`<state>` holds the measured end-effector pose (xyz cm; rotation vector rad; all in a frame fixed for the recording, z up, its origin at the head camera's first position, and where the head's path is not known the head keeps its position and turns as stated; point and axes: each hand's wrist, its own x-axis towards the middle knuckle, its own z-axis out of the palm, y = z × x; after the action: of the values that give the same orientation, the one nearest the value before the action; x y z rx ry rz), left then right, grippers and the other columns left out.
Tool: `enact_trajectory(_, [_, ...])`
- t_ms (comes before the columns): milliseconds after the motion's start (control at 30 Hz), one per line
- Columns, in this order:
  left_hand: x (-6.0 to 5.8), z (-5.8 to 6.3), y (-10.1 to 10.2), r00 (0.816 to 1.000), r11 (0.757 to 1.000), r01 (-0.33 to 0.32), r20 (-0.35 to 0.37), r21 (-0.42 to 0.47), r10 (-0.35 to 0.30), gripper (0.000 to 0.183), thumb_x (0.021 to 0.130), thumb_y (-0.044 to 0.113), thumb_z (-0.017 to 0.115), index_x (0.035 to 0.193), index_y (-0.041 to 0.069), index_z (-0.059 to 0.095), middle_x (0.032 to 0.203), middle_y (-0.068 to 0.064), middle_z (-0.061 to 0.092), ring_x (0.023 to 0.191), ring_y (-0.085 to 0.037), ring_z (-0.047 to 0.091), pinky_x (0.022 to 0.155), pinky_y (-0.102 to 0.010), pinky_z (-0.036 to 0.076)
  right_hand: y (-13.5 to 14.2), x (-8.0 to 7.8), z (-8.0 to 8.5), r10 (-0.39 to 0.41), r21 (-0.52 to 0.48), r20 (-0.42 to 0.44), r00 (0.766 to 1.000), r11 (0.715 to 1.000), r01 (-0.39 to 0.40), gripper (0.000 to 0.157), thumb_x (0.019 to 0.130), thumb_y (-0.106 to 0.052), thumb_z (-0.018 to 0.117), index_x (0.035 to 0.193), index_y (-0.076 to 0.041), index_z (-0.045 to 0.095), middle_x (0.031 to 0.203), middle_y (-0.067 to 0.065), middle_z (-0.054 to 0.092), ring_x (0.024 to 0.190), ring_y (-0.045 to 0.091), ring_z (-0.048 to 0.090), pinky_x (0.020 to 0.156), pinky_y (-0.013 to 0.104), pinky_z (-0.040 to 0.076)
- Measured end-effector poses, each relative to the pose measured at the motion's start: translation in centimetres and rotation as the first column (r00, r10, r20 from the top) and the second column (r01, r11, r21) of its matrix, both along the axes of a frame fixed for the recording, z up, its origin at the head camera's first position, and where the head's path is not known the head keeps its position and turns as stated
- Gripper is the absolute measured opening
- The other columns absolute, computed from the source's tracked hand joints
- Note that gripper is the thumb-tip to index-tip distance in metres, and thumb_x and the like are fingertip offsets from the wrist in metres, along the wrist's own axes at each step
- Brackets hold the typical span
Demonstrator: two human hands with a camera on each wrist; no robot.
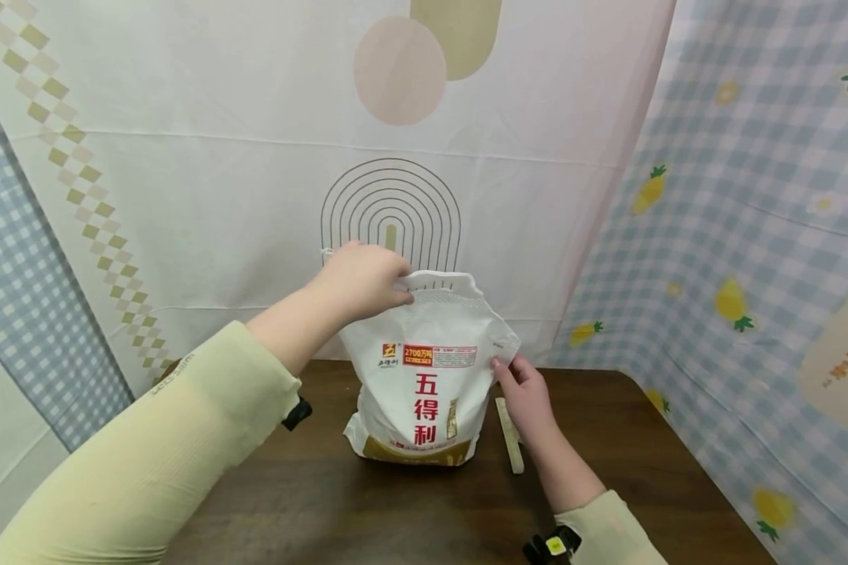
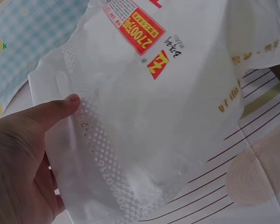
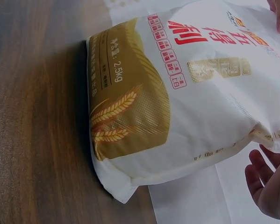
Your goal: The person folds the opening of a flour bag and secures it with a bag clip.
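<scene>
A: What is in the room, please?

B: A white cloth (image 1: 537, 204) with printed shapes hangs at the back, and a blue checked cloth (image 1: 699, 259) with fruit pattern hangs at the right side. Below them is a dark brown table (image 1: 304, 502) with wood grain.

A: And where is the bag (image 1: 424, 365)?

B: It stands upright on the table, in front of the white cloth. It is white, with red letters and a golden lower part. I cannot tell whether its top is sealed.

A: Which step is in hand?

B: In my judgement, it is the handling of the bag's upper part. The left hand (image 1: 362, 281) pinches the top edge, with the thumb in front. The right hand (image 1: 528, 399) pinches the side corner, lower down.

A: What does the next move call for?

B: I think it calls for a gentle and even pull from both hands, with the base supported by the table, because the thin top could crease or slip.

A: Is there something smaller?

B: Yes, a pale strip (image 1: 509, 439) lies on the table, just beside the bag, near the right hand.
</scene>
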<state>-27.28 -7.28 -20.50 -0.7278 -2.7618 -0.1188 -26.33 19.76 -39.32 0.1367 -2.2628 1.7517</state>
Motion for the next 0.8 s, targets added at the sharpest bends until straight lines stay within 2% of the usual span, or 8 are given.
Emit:
enact_trajectory(133, [-0.1, 0.1, 0.4, 1.000, 1.000, -0.008, 0.029, -0.013, 0.008, 0.017, 0.091, 0.036, 0.070, 0.085, 0.020, 0.071, 0.076, 0.006, 0.066, 0.070, -0.016, 0.056, 0.071, -0.038, 0.045, 0.3, -0.2, -0.1, -0.018, 0.016, -0.007, 1.000, 1.000, 0.019, 0.042, 0.101, -0.028, 0.059, 0.134, -0.003, 0.060, 0.126, 0.017, 0.064, 0.110, 0.020, 0.059, 0.091, 0.026, 0.048])
enact_trajectory(300, [-0.1, 0.3, 0.4, 1.000, 1.000, -0.010, 0.029, -0.010, 0.010, 0.016, 0.092, 0.035, 0.070, 0.084, 0.021, 0.071, 0.079, 0.007, 0.067, 0.071, -0.017, 0.056, 0.072, -0.037, 0.045, 0.6, -0.3, -0.1, -0.047, 0.048, -0.027, 0.999, 0.998, 0.048, 0.040, 0.100, -0.030, 0.060, 0.130, -0.004, 0.065, 0.124, 0.016, 0.066, 0.108, 0.018, 0.060, 0.089, 0.025, 0.048])
enact_trajectory(567, [-0.2, 0.4, 0.5, 1.000, 1.000, -0.001, 0.024, -0.003, 0.001, 0.014, 0.093, 0.033, 0.069, 0.086, 0.022, 0.074, 0.080, 0.008, 0.068, 0.071, -0.016, 0.057, 0.070, -0.038, 0.046, 0.9, -0.7, -0.2, -0.085, 0.081, -0.046, 0.995, 0.993, 0.089, 0.038, 0.099, -0.035, 0.061, 0.113, -0.003, 0.073, 0.112, 0.014, 0.071, 0.098, 0.019, 0.061, 0.083, 0.027, 0.048])
enact_trajectory(700, [-0.2, 0.3, 0.7, 0.999, 1.000, -0.017, 0.040, -0.004, 0.017, 0.014, 0.094, 0.032, 0.068, 0.086, 0.022, 0.074, 0.077, 0.007, 0.067, 0.070, -0.017, 0.057, 0.067, -0.037, 0.046, 1.1, -0.8, -0.6, -0.092, 0.141, -0.130, 0.987, 0.984, 0.110, 0.033, 0.098, -0.035, 0.063, 0.104, -0.005, 0.075, 0.104, 0.010, 0.070, 0.089, 0.020, 0.059, 0.074, 0.026, 0.048])
enact_trajectory(800, [-0.2, 0.3, 0.6, 0.998, 1.000, -0.024, 0.057, -0.001, 0.024, 0.016, 0.094, 0.032, 0.067, 0.084, 0.020, 0.072, 0.075, 0.006, 0.065, 0.069, -0.018, 0.056, 0.065, -0.036, 0.044, 1.3, -0.8, -0.9, -0.090, 0.248, -0.238, 0.967, 0.957, 0.150, 0.028, 0.098, -0.032, 0.063, 0.096, -0.007, 0.077, 0.093, 0.006, 0.068, 0.078, 0.019, 0.056, 0.065, 0.029, 0.048])
